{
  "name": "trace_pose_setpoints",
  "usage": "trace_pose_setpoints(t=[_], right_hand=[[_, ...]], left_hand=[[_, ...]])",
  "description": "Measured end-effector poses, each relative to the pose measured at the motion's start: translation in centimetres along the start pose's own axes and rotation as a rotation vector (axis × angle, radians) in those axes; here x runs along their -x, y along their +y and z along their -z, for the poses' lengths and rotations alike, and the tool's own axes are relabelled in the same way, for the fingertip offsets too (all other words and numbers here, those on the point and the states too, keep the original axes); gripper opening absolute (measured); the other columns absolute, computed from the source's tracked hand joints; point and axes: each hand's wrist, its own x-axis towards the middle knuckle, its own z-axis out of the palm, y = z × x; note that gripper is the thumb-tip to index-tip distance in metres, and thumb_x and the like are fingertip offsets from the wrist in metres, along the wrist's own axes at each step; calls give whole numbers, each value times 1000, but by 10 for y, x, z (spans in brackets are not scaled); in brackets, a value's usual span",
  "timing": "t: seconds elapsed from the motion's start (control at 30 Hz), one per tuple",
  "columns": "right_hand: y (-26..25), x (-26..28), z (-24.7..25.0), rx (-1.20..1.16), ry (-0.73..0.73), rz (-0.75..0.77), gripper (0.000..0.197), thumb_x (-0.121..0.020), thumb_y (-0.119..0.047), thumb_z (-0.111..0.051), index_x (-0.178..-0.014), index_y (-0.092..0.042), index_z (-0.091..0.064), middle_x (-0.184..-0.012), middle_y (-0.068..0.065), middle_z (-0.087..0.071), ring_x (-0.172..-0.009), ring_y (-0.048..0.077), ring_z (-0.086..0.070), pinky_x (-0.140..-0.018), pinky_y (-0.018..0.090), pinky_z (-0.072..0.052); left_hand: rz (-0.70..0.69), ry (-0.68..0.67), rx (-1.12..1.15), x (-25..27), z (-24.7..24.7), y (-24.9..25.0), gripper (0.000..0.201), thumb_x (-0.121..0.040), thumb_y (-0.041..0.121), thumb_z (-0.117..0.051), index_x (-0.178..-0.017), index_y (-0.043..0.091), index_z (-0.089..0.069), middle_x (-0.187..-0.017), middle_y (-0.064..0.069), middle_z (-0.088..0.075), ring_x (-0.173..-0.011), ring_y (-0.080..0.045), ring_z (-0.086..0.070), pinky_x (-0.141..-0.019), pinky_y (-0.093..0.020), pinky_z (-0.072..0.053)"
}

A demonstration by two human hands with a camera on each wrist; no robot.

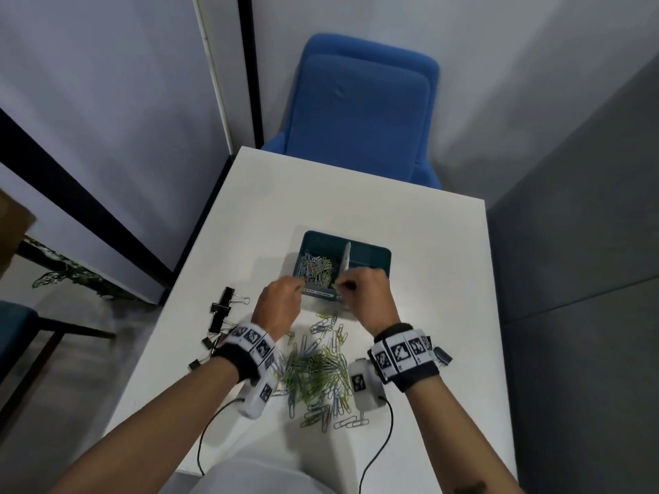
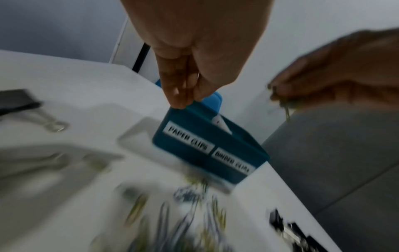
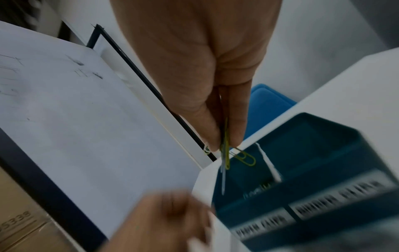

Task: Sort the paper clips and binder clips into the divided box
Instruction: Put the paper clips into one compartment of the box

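Note:
The teal divided box (image 1: pixel 371 253) stands mid-table, its front labelled "PAPER CLIPS" and "BINDER CLIPS" (image 2: pixel 194 153). A white divider (image 1: pixel 346 258) splits it, and coloured paper clips fill the left compartment (image 1: pixel 317 267). My right hand (image 3: pixel 224 146) pinches a few yellow and pale paper clips (image 3: pixel 246 157) above the box's near rim (image 1: pixel 347 285). My left hand (image 2: pixel 187 97) has its fingertips and thumb pressed together at the box's front left corner (image 1: pixel 297 287); what it holds is unclear. A loose pile of paper clips (image 1: pixel 317 376) lies between my wrists. Black binder clips (image 1: pixel 221 311) sit to the left.
A blue chair (image 1: pixel 360 108) stands beyond the white table's (image 1: pixel 428 226) far edge. Partition walls close in on both sides. The left table edge runs just past the binder clips. Cables trail from both wrist cameras toward me. A cardboard carton (image 3: pixel 19 226) sits low on the left.

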Motion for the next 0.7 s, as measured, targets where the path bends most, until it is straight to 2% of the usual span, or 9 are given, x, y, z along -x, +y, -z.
trace_pose_setpoints(t=[0.07,0.17,0.23,0.3,0.4,0.47,0.57,0.63,0.7], right_hand=[[-8,-23,4,2,27,-12,19,-84,2,-63,-75,-10,-74,-79,-1,-74,-70,10,-65,-72,23,-57],[-15,-53,3,4,41,-23,17,-85,2,-62,-82,-9,-75,-80,3,-73,-73,15,-67,-73,29,-58],[-16,-64,-3,56,3,-51,16,-85,0,-64,-95,-7,-73,-88,9,-73,-83,24,-68,-76,35,-57],[-14,-62,-10,127,-21,-48,26,-84,-5,-67,-110,-9,-69,-101,11,-71,-93,28,-65,-79,36,-55],[-10,-35,-24,155,35,50,19,-85,-10,-68,-103,-10,-68,-94,7,-69,-86,25,-63,-71,38,-56],[3,-7,-43,144,-1,91,7,-84,-8,-67,-91,-11,-68,-86,4,-67,-77,20,-62,-69,33,-57],[30,37,-74,190,-176,38,12,-87,-15,-66,-98,-14,-69,-103,3,-67,-92,19,-64,-75,20,-48],[48,57,-89,202,-266,-14,24,-88,-17,-64,-112,-15,-66,-120,4,-61,-106,21,-59,-81,25,-49],[58,66,-99,224,-346,-34,38,-90,-19,-60,-127,-14,-55,-131,7,-54,-118,25,-51,-89,35,-50]], left_hand=[[46,-78,-15,28,-12,-18,20,-93,1,-52,-104,6,-68,-100,-10,-69,-81,-19,-66,-71,-23,-55],[77,-176,-107,59,-28,-47,23,-90,5,-55,-111,7,-65,-109,-11,-63,-98,-27,-60,-80,-35,-53],[29,-221,-196,70,-35,-59,24,-84,8,-65,-108,7,-65,-108,-12,-63,-99,-31,-59,-76,-39,-55],[-22,-227,-261,70,-40,-64,38,-73,4,-75,-110,2,-66,-114,-18,-63,-102,-35,-61,-78,-38,-57],[-19,-267,-286,65,-45,-65,58,-86,0,-58,-141,0,-38,-145,-21,-37,-135,-33,-36,-108,-38,-39],[1,-345,-318,63,-54,-70,57,-90,1,-45,-144,-3,-27,-151,-23,-25,-142,-35,-20,-117,-41,-25],[-33,-498,-505,69,-77,-74,50,-92,14,-29,-135,-7,-39,-151,-33,-16,-140,-52,-1,-115,-56,-14],[-130,-548,-568,80,-91,-72,58,-96,28,-15,-133,-9,-41,-149,-38,-15,-138,-57,1,-113,-60,-10],[-183,-541,-599,92,-97,-62,71,-95,35,-1,-140,-13,-27,-150,-37,-14,-141,-52,0,-115,-56,-13]])
